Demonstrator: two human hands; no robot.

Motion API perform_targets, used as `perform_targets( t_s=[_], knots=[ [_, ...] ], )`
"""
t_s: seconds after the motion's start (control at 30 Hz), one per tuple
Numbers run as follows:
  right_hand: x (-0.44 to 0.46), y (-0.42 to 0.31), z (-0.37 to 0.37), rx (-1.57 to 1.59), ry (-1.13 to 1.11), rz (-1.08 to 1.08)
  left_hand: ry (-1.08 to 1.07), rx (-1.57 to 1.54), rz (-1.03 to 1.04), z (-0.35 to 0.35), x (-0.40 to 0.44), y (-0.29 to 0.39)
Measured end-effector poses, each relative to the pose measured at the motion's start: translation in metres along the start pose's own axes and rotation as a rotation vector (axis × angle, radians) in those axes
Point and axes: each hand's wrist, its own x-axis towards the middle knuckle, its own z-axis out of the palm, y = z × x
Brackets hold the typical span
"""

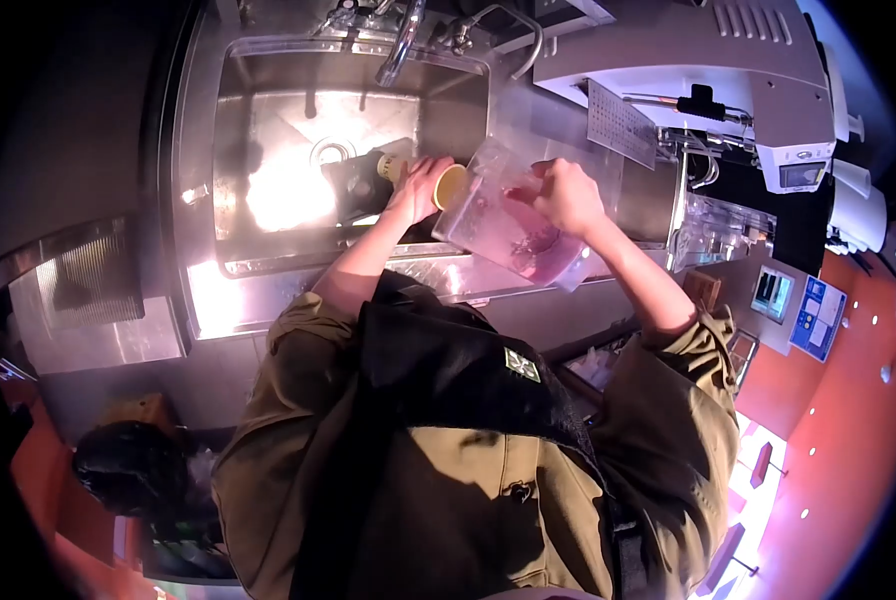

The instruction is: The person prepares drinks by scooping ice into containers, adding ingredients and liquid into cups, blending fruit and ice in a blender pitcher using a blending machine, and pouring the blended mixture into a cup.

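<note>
My left hand [418, 190] is closed around a cup [451, 187] with a yellow rim, held sideways over the front right part of the sink. Against its open end leans a clear, square-sided plastic container [488, 215], tilted, with a pinkish tint and wet marks inside. My right hand [570, 198] is closed on the container's wall, and some of the fingers show reddish through the plastic. Whether anything flows between the container and the cup cannot be made out. Below the left hand a dark object [358, 180] lies in the sink, partly hidden.
The steel sink [233, 200] has a drain and a bright glare patch. A faucet [400, 45] reaches over its back edge. To the right stands a large grey machine [668, 50] with a hanging printed sheet [620, 122]. A ribbed steel panel [90, 272] is at left.
</note>
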Motion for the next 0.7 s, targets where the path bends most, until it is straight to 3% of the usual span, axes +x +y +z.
perform_targets(
  t_s=[0.2, 0.3, 0.43, 0.7],
  knots=[
    [-0.021, 0.002, 0.003, -0.081, 0.049, -0.1, 0.19, -0.089, 0.086, 0.006, -0.003, 0.002],
    [-0.04, 0.015, 0.019, -0.107, 0.215, -0.228, 0.227, -0.156, 0.076, 0.021, -0.004, -0.004],
    [-0.056, 0.012, 0.019, -0.29, 0.134, -0.224, 0.224, -0.227, 0.069, 0.015, -0.005, 0.001],
    [-0.058, 0.013, 0.022, -0.239, 0.14, -0.266, 0.245, -0.3, 0.068, 0.004, -0.009, 0.005]
  ],
)
